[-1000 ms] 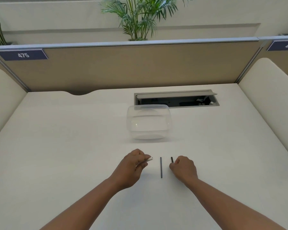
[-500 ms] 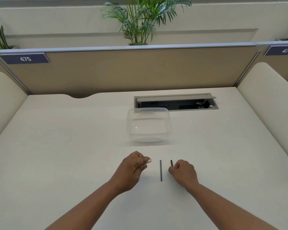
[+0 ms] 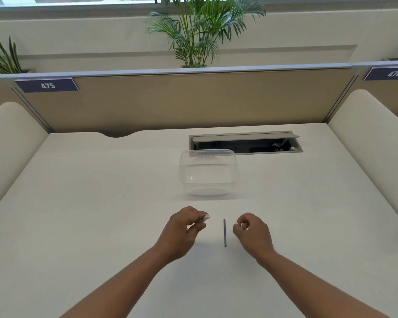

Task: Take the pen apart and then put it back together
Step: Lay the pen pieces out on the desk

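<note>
The left hand [image 3: 184, 228] is curled around a pale pen barrel [image 3: 205, 218], whose open end pokes out past the fingers toward the right. The right hand [image 3: 251, 232] is loosely fisted with finger and thumb pinched; whether it holds a small part cannot be told. Between them a thin dark refill [image 3: 225, 232] lies on the white bench [image 3: 78, 214]. Farther back stands a clear plastic container [image 3: 208, 173].
</note>
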### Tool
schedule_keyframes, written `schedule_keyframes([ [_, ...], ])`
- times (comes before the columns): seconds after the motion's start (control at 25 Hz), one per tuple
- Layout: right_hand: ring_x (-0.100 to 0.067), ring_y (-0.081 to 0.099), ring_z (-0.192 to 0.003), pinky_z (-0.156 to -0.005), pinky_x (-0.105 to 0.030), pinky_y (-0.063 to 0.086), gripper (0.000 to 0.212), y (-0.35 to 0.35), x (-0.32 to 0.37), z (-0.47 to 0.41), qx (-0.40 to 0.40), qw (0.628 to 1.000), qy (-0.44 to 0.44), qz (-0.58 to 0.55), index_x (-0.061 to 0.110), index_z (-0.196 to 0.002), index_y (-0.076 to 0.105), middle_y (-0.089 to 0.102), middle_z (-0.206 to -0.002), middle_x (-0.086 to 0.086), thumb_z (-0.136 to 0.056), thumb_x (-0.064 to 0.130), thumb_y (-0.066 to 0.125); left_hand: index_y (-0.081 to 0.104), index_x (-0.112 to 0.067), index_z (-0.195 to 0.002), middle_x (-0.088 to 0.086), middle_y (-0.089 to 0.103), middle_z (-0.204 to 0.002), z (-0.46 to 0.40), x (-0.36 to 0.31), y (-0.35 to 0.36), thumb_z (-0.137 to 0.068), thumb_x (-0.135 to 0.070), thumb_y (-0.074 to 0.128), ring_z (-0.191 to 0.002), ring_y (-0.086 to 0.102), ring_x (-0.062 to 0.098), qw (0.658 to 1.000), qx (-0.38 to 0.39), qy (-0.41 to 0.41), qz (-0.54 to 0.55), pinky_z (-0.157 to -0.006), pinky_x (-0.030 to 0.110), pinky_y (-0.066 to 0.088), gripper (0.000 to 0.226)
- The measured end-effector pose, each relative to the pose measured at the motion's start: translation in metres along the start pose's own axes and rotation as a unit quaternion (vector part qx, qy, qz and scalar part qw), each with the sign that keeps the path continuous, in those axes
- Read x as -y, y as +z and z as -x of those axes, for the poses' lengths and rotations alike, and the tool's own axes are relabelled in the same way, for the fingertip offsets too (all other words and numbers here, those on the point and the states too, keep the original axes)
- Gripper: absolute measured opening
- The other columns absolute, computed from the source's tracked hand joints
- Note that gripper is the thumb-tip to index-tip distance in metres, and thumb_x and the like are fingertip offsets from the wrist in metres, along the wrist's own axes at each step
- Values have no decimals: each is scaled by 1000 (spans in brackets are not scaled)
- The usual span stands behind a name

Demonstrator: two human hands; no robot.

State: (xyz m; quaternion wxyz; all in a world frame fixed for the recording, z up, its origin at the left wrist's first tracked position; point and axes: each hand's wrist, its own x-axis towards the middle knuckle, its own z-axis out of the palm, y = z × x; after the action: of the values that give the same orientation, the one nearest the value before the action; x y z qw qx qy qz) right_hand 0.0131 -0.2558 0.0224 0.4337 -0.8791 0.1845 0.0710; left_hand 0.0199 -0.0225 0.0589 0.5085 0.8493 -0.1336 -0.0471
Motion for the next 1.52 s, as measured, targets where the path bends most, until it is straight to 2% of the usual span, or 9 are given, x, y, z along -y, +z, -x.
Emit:
schedule_keyframes([
  [0.2, -11, 49, -54, -52, -25, 37, 22, -2, 37, 32, 218, 944, 153, -193, 16, -77, 67, 63, -68, 2, -85, 37, 65, 72, -33, -89, -17, 70, -95, 7, -12, 0, -89, -5, 72, -80, 66, 10, 997, -56, -30, 45, -67, 13, 48, 28],
  [0.32, -13, 50, -55, -50, -24, 37, 39, -1, 44, 49, 320, 889, 220, -243, 15, -81, 75, 66, -72, -1, -87, 52, 62, 73, -24, -89, -11, 74, -91, 10, -19, 2, -87, -6, 75, -82, 70, 13, 989, -96, -52, 99, -74, 25, 54, 18],
  [0.44, -14, 51, -58, -50, -26, 39, 42, 7, 47, 56, 319, 844, 234, -362, 14, -88, 76, 67, -78, -2, -86, 55, 67, 72, -20, -87, -2, 74, -86, 18, -26, 9, -85, -7, 77, -82, 72, 21, 982, -90, -54, 155, -76, 34, 59, 14],
  [0.68, -12, 54, -56, -49, -24, 41, 15, 9, 46, 57, 210, 807, 229, -503, 15, -90, 71, 67, -79, -2, -86, 29, 74, 73, -18, -88, 2, 75, -86, 33, -31, 22, -83, -9, 78, -78, 71, 16, 976, -75, -70, 192, -68, 25, 55, 12],
  [0.88, -12, 60, -61, -54, -25, 46, 11, -1, 39, 55, 196, 821, 191, -501, 15, -91, 68, 70, -80, -2, -87, 23, 75, 72, -21, -86, -7, 72, -79, 39, -25, 25, -84, -8, 69, -67, 59, 9, 982, -52, -118, 139, -63, 25, 48, 14],
  [1.08, -14, 65, -69, -60, -25, 50, 11, 0, 41, 48, 196, 863, 129, -448, 9, -98, 67, 72, -84, -5, -90, 14, 73, 72, -25, -87, -14, 73, -83, 37, -16, 28, -84, -16, 75, -71, 64, 3, 986, -25, -118, 114, -68, 20, 50, 10],
  [1.2, -15, 66, -69, -60, -26, 52, 7, -4, 40, 34, 158, 890, 102, -415, 7, -96, 68, 72, -82, -8, -90, 10, 71, 71, -31, -101, -19, 71, -102, 32, 0, 25, -85, -32, 76, -97, 66, 2, 992, 15, -128, 9, -84, 25, 49, 16],
  [1.36, -18, 68, -73, -69, -29, 56, 7, -4, 32, 16, 107, 933, 61, -339, 5, -95, 65, 74, -76, -5, -90, 6, 69, 59, -35, -135, -9, 49, -150, 25, 39, 17, -94, -45, 61, -145, 33, 16, 957, 24, -110, -266, -115, 41, 25, 43],
  [1.52, -17, 70, -74, -78, -38, 58, 7, 4, 24, 9, 83, 963, 15, -258, 11, -94, 66, 72, -77, -2, -88, 10, 68, 42, -32, -151, -2, 31, -164, 25, 76, 18, -101, -46, 46, -155, 14, 23, 938, 44, -77, -335, -118, 47, 18, 52],
])
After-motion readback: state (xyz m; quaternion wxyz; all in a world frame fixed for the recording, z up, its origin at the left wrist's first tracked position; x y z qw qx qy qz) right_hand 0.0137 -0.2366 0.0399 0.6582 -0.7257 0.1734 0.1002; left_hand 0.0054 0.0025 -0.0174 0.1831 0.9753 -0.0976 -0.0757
